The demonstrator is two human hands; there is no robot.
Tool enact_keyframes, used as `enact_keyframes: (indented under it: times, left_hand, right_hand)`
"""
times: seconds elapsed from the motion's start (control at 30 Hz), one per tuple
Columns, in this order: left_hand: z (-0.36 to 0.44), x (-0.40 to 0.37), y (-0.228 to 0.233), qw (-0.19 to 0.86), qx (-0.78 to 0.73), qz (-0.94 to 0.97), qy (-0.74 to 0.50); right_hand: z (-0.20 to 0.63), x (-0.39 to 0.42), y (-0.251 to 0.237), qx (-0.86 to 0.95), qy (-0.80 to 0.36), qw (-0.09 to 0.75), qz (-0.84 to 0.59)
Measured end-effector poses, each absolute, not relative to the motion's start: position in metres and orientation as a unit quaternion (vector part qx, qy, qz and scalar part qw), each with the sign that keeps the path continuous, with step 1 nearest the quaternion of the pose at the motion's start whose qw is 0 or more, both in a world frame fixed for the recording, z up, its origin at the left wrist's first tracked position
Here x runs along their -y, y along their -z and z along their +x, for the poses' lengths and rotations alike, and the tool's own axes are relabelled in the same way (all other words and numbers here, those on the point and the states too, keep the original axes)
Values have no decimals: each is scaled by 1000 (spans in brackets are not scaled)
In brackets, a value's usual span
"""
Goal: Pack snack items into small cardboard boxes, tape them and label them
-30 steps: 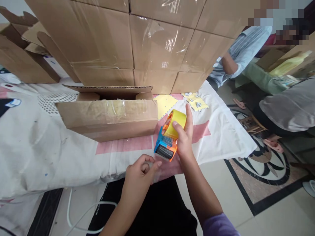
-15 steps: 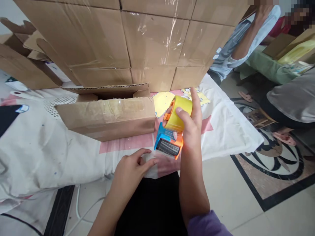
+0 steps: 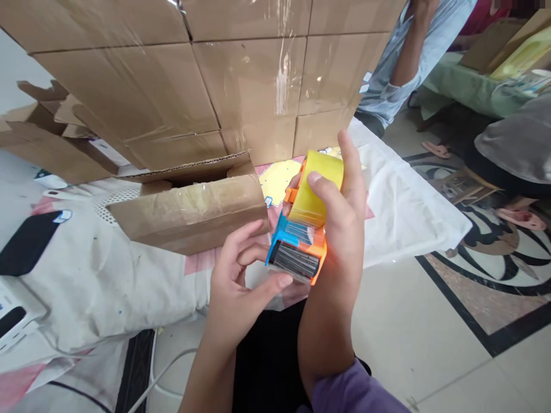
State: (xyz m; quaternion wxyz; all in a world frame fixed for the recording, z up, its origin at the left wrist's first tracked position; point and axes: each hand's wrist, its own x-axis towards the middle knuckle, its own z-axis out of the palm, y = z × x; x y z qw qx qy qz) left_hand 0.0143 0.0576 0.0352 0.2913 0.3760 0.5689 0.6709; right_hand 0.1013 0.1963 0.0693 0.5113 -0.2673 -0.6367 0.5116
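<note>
My right hand [image 3: 342, 215] grips a tape dispenser [image 3: 297, 236] with a blue and orange frame. Its thumb presses on the wide yellow tape roll [image 3: 321, 183], while the index finger points up past the roll. The dispenser's black ribbed roller faces my lap. Just left of the roller is my left hand [image 3: 241, 275], fingers apart and thumb beneath the dispenser's lower edge; whether it touches is unclear. Behind the left hand a small cardboard box [image 3: 189, 215] lies on the cloth-covered table, its side opening facing up with a flap raised.
Stacked cardboard boxes [image 3: 253, 80] rise at the back, taped over. Open cartons [image 3: 55, 137], a black phone-like object [image 3: 30, 241] and a white device [image 3: 19, 315] are at left. A person's arm [image 3: 408, 57] shows behind the stack. Another person sits at right. Cables cross the floor.
My left hand has risen to the dispenser's roller, its fingers spreading. The dispenser, still in my right hand, has shifted slightly. The view has moved, showing the white device at left.
</note>
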Motion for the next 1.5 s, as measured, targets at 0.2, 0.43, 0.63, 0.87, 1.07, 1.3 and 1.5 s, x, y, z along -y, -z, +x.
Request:
enact_keyframes:
  times: [0.2, 0.43, 0.63, 0.87, 1.07, 1.3, 1.5]
  left_hand:
    - [18, -59, -30, 305, -587, 377, -648]
    - [9, -61, -22, 323, -587, 378, -639]
    - [8, -63, -17, 328, -593, 368, -637]
    - [11, -65, -23, 299, -605, 385, -630]
    - [17, -66, -27, 241, -629, 400, -621]
    - [20, -65, -28, 244, -648, 390, -607]
    - [20, -64, -26, 369, -594, 340, -629]
  right_hand:
    - [103, -198, -48, 585, -560, 512, -287]
    - [92, -208, -24, 549, -580, 518, -308]
    - [90, -210, -16, 540, -586, 511, -321]
    - [86, -210, -10, 555, -582, 500, -321]
    - [85, -209, -9, 558, -559, 514, -334]
    - [84, -207, -10, 561, -558, 518, -324]
    - [87, -209, -10, 558, -551, 528, -327]
